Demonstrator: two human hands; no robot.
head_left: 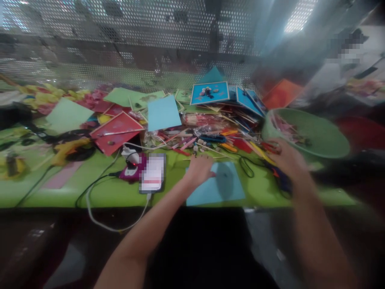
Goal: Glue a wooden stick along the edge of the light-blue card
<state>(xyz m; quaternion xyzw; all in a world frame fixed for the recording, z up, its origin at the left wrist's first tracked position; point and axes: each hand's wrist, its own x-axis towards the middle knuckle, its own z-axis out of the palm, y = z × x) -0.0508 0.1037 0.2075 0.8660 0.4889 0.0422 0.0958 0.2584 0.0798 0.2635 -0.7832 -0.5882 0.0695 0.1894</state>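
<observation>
Head view: green basin point(329, 134) holds pinkish bits point(284, 127); left hand point(199, 169), right hand point(288, 157) apart, grips unclear.

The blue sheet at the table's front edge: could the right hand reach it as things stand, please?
Probably yes: the left hand hides only its far left part, and nothing tall seems to stand between the blue sheet and the right hand.
</observation>
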